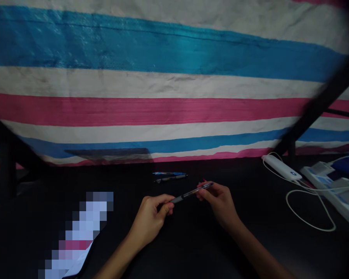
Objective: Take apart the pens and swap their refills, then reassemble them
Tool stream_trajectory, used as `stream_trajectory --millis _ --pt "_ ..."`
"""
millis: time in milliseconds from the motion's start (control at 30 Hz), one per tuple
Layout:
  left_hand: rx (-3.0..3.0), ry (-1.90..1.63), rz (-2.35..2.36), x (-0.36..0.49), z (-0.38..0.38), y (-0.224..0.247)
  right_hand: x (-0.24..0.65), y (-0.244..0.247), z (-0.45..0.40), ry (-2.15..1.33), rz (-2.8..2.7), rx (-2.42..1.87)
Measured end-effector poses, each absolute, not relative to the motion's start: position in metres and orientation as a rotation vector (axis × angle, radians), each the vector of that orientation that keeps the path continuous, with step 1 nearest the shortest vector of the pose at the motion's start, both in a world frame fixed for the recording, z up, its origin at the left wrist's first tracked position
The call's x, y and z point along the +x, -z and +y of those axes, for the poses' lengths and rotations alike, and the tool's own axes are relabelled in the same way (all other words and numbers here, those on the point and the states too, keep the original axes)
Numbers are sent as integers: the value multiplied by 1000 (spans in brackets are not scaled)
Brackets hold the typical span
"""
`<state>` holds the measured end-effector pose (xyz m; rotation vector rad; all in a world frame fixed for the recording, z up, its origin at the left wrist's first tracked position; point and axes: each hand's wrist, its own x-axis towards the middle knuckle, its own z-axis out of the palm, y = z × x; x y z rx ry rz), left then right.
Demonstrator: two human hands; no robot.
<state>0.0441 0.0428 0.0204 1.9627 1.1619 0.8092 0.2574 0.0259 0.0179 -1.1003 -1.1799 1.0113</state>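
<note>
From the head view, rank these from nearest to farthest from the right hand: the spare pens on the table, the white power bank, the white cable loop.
1. Spare pens, just ahead-left of the right hand.
2. White power bank and white cable loop, both off to the right: too close to call.

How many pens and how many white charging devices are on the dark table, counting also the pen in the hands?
Pens: 3, one held between left hand and right hand, namely the pen, and two lying pens
White power bank: 1
White cable: 1
Total: 5

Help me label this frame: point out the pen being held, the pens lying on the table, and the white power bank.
held pen (192, 192), head view, mid barrel.
table pens (170, 176), head view, barrels.
white power bank (280, 167), head view, top face.
</note>
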Motion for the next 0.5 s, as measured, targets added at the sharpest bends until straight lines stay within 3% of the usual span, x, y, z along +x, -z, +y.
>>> stream_trajectory --millis 267,500 --pt "2011 -816 1108 51 39 -14 251 -18 27 -1015 -1049 -1043" --pt "2200 -751 994 57 32 -11 235 -28 24 -1483 -666 -592"
